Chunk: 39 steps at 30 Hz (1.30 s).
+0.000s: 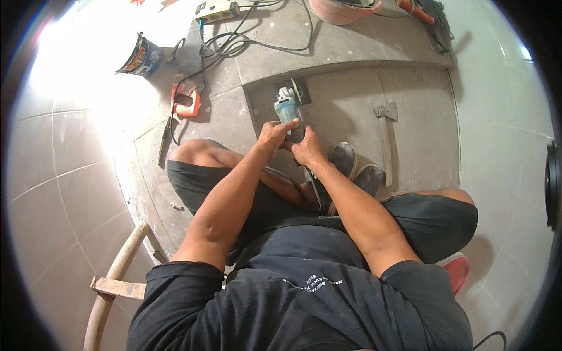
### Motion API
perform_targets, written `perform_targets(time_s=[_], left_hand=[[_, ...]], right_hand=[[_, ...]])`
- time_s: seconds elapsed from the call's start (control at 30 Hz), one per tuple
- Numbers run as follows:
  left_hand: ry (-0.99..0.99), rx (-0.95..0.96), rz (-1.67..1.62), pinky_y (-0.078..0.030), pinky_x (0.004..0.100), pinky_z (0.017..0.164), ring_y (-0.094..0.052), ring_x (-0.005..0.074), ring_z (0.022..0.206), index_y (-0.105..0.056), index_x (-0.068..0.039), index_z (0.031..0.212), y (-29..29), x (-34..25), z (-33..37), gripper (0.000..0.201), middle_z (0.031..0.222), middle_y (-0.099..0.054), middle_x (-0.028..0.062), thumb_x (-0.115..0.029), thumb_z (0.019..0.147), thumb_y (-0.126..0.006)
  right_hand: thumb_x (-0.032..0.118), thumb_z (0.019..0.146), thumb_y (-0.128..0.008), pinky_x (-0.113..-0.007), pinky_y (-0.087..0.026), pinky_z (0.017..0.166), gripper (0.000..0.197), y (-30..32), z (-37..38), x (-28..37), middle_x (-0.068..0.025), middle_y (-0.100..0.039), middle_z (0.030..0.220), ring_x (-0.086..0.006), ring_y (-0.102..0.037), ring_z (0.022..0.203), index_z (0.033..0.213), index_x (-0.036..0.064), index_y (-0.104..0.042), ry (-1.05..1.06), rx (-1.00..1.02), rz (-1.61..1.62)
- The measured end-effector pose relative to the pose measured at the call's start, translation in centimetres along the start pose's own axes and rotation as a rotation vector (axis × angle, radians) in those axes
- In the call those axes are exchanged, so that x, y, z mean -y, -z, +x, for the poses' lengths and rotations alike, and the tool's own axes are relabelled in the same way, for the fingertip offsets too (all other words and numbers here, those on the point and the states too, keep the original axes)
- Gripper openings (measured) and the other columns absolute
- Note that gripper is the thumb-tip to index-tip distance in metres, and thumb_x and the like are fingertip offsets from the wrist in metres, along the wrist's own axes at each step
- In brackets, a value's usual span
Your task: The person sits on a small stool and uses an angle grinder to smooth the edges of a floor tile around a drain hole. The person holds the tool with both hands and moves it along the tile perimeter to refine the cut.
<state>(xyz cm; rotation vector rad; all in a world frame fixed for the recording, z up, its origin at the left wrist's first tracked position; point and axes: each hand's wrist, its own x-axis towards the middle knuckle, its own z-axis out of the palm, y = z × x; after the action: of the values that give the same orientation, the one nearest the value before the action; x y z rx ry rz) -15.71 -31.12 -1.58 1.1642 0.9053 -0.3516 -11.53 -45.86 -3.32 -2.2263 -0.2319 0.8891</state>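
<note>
Pale tiled walls (pixel 52 169) rise on 2 sides of a grey floor (pixel 228 108), where 1 person in a dark T-shirt (pixel 293 251) sits gripping 1 teal angle grinder (pixel 287 110) with 2 hands. The left hand (pixel 273 134) has its fingers closed around the tool's body; the right hand (pixel 308 150) holds the rear end, its fingers partly hidden. The grinder is near the centre, over a recessed part of the floor, its 1 disc (pixel 295 89) pointing away from the wearer; whether the disc touches anything cannot be told. To the right lies 1 axe (pixel 386 137) with a wooden handle, near 2 dark shoes (pixel 343 158). At left are 1 orange-handled tool (pixel 195 105) and 1 dark blue bucket (pixel 147 60). Beyond lie 1 power strip (pixel 216 10) and looping black cables (pixel 272 45), with 1 pink tub (pixel 336 11) at the far edge.
</note>
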Motion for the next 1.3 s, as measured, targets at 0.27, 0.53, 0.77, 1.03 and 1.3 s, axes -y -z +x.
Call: perform_targets(time_s=[0.27,0.53,0.77,1.03,1.3], left_hand=[[0.024,-0.037,0.021,-0.053,0.051,0.099,-0.066,0.0428,0.122,-0.066,0.012,0.136,-0.2,0.2,0.5,0.081,0.141,-0.059,0.0382,-0.052,0.09,-0.082],[0.052,-0.091,0.039,-0.05,0.0542,0.104,-0.063,0.0475,0.129,-0.062,0.015,0.14,0.0,1.2,1.6,0.086,0.142,-0.058,0.0414,-0.052,0.09,-0.081],[0.049,-0.085,0.062,-0.049,0.0554,0.107,-0.063,0.0446,0.129,-0.061,0.014,0.14,0.1,0.9,1.2,0.086,0.141,-0.061,0.0366,-0.049,0.088,-0.084],[0.003,-0.052,0.028,-0.051,0.052,0.105,-0.069,0.04,0.12,-0.068,0.012,0.133,-0.7,0.7,2.5,0.075,0.13,-0.068,0.0324,-0.047,0.089,-0.084],[-0.027,-0.097,0.024,-0.057,0.0457,0.093,-0.075,0.0339,0.103,-0.072,0.013,0.123,-0.5,1.1,2.4,0.067,0.115,-0.075,0.0277,-0.042,0.087,-0.086]], right_hand=[[0.026,0.079,-0.095,-0.041,-0.059,0.071,0.077,-0.8,1.2,-1.9,-0.0236,-0.074,0.104,-0.0301,-0.075,0.085,0.132,-0.0101,-0.053,0.054,-0.018,-0.012],[0.028,0.081,-0.093,-0.042,-0.061,0.074,0.079,-1.6,1.2,-2.4,-0.0263,-0.072,0.112,-0.0336,-0.076,0.087,0.135,-0.0115,-0.052,0.146,-0.146,-0.174],[0.036,0.082,-0.091,-0.048,-0.052,0.109,0.095,1.4,0.0,1.6,-0.0354,-0.063,0.14,-0.0444,-0.063,0.133,0.15,-0.0122,-0.044,-0.094,0.144,0.005],[0.024,0.081,-0.093,-0.039,-0.058,0.056,0.067,-1.1,2.7,-3.7,-0.0182,-0.074,0.096,-0.0266,-0.073,0.067,0.129,-0.0052,-0.055,0.06,-0.079,0.023],[0.022,0.082,-0.091,-0.038,-0.057,0.05,0.059,-0.6,2.4,-2.8,-0.0163,-0.073,0.09,-0.0236,-0.072,0.061,0.122,-0.0042,-0.056,0.101,-0.018,0.028]])
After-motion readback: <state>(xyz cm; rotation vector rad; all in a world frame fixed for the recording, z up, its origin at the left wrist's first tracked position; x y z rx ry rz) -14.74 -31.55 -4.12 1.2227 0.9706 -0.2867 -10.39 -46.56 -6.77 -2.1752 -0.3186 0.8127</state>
